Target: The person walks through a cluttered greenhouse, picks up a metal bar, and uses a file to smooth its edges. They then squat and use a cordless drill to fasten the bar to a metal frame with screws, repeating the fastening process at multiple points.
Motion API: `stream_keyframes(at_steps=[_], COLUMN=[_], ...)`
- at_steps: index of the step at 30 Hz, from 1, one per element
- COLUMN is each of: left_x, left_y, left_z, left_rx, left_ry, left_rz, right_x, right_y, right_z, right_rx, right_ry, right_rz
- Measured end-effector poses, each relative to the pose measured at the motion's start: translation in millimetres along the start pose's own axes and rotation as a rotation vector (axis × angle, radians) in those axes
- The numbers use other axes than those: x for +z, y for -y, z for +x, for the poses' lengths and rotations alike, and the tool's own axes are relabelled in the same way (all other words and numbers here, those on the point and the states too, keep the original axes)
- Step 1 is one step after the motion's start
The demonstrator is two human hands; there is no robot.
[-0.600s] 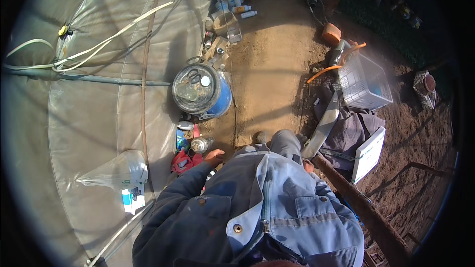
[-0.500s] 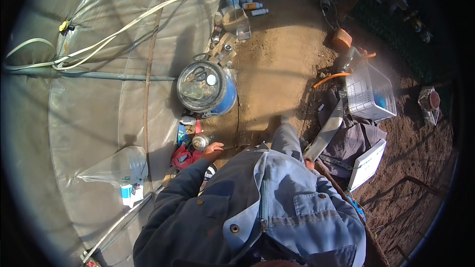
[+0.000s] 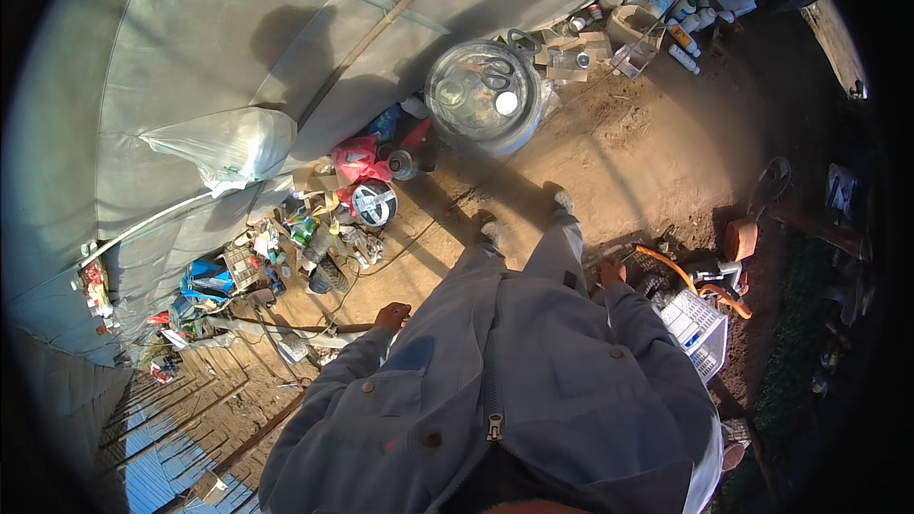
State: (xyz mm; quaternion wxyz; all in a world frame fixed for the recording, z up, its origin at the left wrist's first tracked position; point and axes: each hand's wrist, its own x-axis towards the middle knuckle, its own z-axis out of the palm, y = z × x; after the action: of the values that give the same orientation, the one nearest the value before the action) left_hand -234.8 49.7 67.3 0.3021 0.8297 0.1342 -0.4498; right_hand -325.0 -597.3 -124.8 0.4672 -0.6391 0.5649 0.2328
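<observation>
The left hand (image 3: 391, 315) has come away from the red bundle (image 3: 360, 158), hanging free at lower centre. The round tub (image 3: 484, 95) has slid to the upper middle.

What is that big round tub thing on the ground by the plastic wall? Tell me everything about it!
The round tub stands upright on the brown dirt, right against the grey plastic sheet wall. Its side looks blue, and its clear, shiny top lets you see inside: a pair of scissors, a small white round cap and a clear jar-like shape. Cardboard scraps lie by its right side, and red and blue bags sit to its lower left. It is in front of the person's feet, and no hand touches it.
</observation>
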Motion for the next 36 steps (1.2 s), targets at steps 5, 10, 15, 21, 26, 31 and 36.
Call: stream_keyframes(at_steps=[5,10,15,21,26,31,36], left_x=[87,141,179,281,306,308,306], left_y=[8,57,58,-29,-54,12,115], left_z=[-51,-67,-145,-191,-166,-131,-145], left_rx=[0.067,-0.012,-0.680,-0.909,-0.747,-0.714,-0.729], left_ry=[-0.038,-0.037,-0.374,-0.261,-0.155,-0.165,-0.198], left_rz=[-0.182,-0.598,-1.220,-1.170,-1.108,-1.285,-1.458], right_x=[33,139,228,262,261,238,260], right_y=[209,436,537,565,578,571,514], right_z=[47,62,113,153,219,266,130], right_rx=[-0.690,-1.040,-1.471,-1.501,-0.947,-1.293,-1.341], right_ry=[-0.061,0.003,-0.162,-0.036,0.324,-0.022,-0.297], right_rz=[-0.172,-0.342,-0.692,-0.940,-0.299,-0.744,-0.946])
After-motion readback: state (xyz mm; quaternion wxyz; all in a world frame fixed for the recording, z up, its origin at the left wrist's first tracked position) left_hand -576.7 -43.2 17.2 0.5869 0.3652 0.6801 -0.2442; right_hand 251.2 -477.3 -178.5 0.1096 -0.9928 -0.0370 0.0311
